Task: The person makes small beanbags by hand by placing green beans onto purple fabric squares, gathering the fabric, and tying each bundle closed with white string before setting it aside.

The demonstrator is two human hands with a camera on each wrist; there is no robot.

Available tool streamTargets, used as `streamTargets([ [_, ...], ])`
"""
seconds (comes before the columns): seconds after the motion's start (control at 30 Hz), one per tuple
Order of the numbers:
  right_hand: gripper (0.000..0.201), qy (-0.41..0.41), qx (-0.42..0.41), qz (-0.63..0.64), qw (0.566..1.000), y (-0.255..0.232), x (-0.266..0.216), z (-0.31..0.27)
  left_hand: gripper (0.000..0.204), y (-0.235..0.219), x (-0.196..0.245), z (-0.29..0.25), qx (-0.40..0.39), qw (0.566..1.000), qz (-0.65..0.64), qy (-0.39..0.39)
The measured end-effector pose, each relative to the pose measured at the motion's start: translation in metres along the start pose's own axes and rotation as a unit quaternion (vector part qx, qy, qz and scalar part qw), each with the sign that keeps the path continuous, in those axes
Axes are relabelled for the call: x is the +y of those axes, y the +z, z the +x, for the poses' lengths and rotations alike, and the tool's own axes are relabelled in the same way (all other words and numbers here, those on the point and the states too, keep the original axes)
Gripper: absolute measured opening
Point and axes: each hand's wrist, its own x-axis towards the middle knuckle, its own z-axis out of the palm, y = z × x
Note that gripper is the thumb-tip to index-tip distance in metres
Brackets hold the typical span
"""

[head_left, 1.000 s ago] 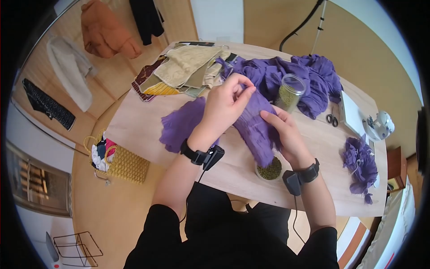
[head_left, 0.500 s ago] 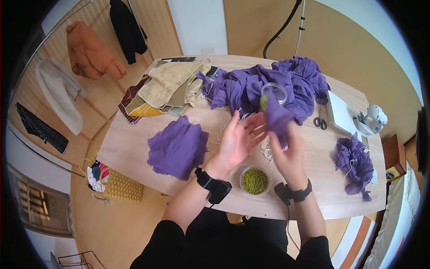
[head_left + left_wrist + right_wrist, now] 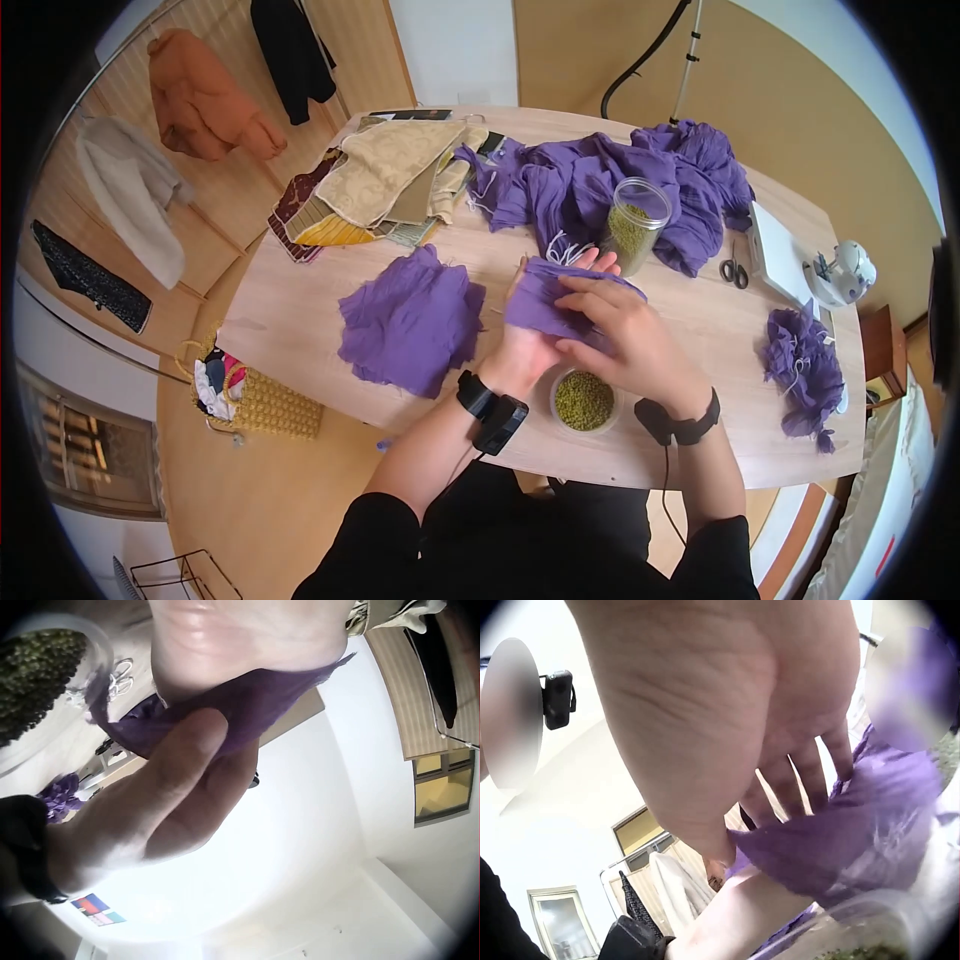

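Note:
A piece of purple cloth (image 3: 540,305) lies across my left hand (image 3: 524,358), which is turned palm up, its fingertips showing past the far edge. Over the cloth is my right hand (image 3: 640,345), palm down, fingers spread and resting on the fabric. In the right wrist view the right fingers reach straight onto the cloth (image 3: 832,855). Just below the hands stands a clear tub (image 3: 556,412) of green mung beans (image 3: 585,400). To the left, more purple cloth pieces (image 3: 410,320) lie flat on the table in a loose stack.
Beyond the hands stand an open clear jar (image 3: 632,230) of green beans and a heap of purple fabric (image 3: 690,190) with white strings. Patterned fabric samples (image 3: 390,170) lie back left. At right are scissors (image 3: 735,268), a white sewing machine (image 3: 845,275) and bunched purple cloth (image 3: 800,370).
The purple cloth, earlier stretched between both hands and then in the right hand alone, now lies over the upturned left palm. The right hand has come down onto it.

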Motion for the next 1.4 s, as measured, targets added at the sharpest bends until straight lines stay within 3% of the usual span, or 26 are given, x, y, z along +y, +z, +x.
streamTargets([
  [0.13,0.051,0.012,0.005,-0.043,0.999,-0.005,0.015,0.003,0.084,-0.002,-0.001,0.003,-0.002,1.0,-0.011,-0.029],
  [0.17,0.055,0.029,0.003,-0.035,0.999,-0.006,0.017,0.003,0.083,-0.009,-0.002,-0.001,0.071,0.997,-0.034,-0.022],
  [0.33,0.052,0.036,0.034,-0.017,0.999,-0.009,0.02,0.006,0.073,-0.003,0.003,-0.005,0.008,0.999,-0.039,-0.024],
  [0.43,0.047,0.018,0.024,-0.03,0.999,-0.017,0.001,0.006,0.082,0.007,0.004,-0.002,0.125,0.992,-0.006,-0.011],
  [0.5,0.039,-0.049,0.027,-0.117,0.991,-0.015,-0.006,0.005,0.082,0.011,0.006,-0.005,0.123,0.992,-0.003,-0.018],
  [0.7,0.024,-0.04,0.011,-0.169,0.985,0.009,-0.012,0.014,0.074,0.001,0.01,-0.008,0.094,0.995,0.023,0.001],
  [0.87,0.016,-0.027,0.003,-0.212,0.977,0.027,-0.005,0.032,0.078,-0.004,0.011,-0.01,0.076,0.996,-0.022,-0.039],
  [0.9,0.017,-0.011,0.015,-0.159,0.987,0.03,-0.002,0.036,0.078,-0.017,0.01,-0.008,0.075,0.996,-0.021,-0.04],
  [0.97,0.018,0.003,0.029,-0.106,0.994,0.032,-0.001,0.044,0.078,-0.055,0.007,-0.001,-0.078,0.991,-0.105,-0.019],
  [1.0,0.016,0.036,0.041,-0.048,0.997,0.033,-0.001,0.047,0.078,-0.047,0.007,-0.001,-0.079,0.991,-0.104,-0.019],
  [1.1,0.017,0.076,0.047,0.038,0.995,0.037,-0.003,0.059,0.072,-0.003,0.004,-0.005,-0.075,0.993,-0.078,0.048],
  [1.17,0.018,0.085,0.04,0.065,0.993,0.04,0.0,0.063,0.062,0.016,0.005,-0.005,0.043,0.991,0.083,0.097],
  [1.27,0.019,0.07,0.038,0.123,0.989,0.038,0.004,0.064,0.058,0.009,0.007,-0.004,0.057,0.992,0.073,0.087],
  [1.4,0.019,0.093,0.051,0.131,0.986,-0.009,-0.012,0.049,0.052,-0.001,0.014,0.0,0.081,0.993,0.051,0.077],
])
